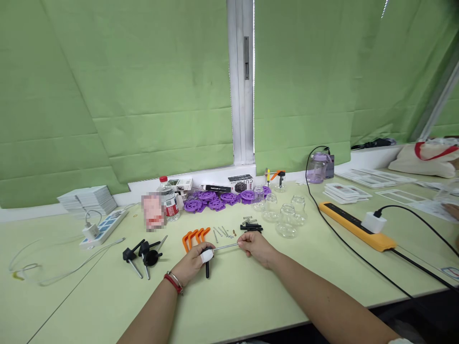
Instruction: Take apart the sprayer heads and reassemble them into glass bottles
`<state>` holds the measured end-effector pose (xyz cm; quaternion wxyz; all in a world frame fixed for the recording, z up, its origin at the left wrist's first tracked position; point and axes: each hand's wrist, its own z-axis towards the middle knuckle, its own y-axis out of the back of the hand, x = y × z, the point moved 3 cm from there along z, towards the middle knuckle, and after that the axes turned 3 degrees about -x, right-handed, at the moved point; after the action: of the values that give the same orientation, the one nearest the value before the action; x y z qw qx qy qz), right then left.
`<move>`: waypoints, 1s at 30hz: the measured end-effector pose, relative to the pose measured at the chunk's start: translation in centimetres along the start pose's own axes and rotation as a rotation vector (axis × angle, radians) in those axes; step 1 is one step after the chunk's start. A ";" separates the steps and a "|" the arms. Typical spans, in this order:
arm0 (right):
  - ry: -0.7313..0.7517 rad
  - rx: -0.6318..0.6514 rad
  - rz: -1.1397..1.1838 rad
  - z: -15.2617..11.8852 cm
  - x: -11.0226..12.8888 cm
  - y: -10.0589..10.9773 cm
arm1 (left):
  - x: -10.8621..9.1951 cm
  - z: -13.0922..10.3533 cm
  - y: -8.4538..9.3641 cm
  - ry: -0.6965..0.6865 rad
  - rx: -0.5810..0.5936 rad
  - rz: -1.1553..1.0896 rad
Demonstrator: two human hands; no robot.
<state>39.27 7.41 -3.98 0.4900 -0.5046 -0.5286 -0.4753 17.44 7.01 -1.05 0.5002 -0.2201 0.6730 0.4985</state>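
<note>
My left hand (196, 262) is closed around a black part (207, 270) with a white piece at the fingers. A thin metal rod (226, 246) runs from it to the right, and my right hand (255, 246) pinches its far end. Just beyond my left hand lie several orange curved handles (195, 236). Screws (220, 232) and small metal bits are spread behind the rod. Black rods (251, 228) and springs (250, 221) lie past my right hand. To the left sit black assemblies with metal rods (147, 255).
Glass jars (287, 222) stand beyond my right hand. Purple parts (217, 203), boxes (240, 182) and a bottle (170, 203) line the back. A yellow power strip (355, 227) with cables is at right, a white one (105, 229) at left. Another person's hand (452, 210) shows at far right.
</note>
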 end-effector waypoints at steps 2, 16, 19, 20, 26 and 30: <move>0.002 -0.002 -0.003 0.0 0.0 0.0 | 0.0 0.0 0.0 -0.002 0.002 -0.006; 0.012 -0.009 -0.080 0.2 -0.6 -0.1 | 0.1 -0.1 0.0 0.012 0.006 -0.004; 0.002 -0.016 -0.113 0.1 -0.7 -0.2 | 0.3 0.0 0.0 0.014 0.014 -0.037; 0.004 -0.017 -0.122 0.1 -0.7 -0.2 | 0.3 0.0 0.0 0.017 0.015 -0.045; -0.003 -0.036 -0.171 0.0 -0.5 -0.3 | 0.1 -0.1 0.0 0.019 0.013 -0.069; 0.017 -0.024 -0.198 0.0 -0.4 -0.4 | 0.1 -0.2 0.1 0.016 0.003 -0.065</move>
<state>38.85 7.36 -4.43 0.4391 -0.4518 -0.5660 -0.5318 17.24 6.89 -1.07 0.5109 -0.2453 0.6702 0.4791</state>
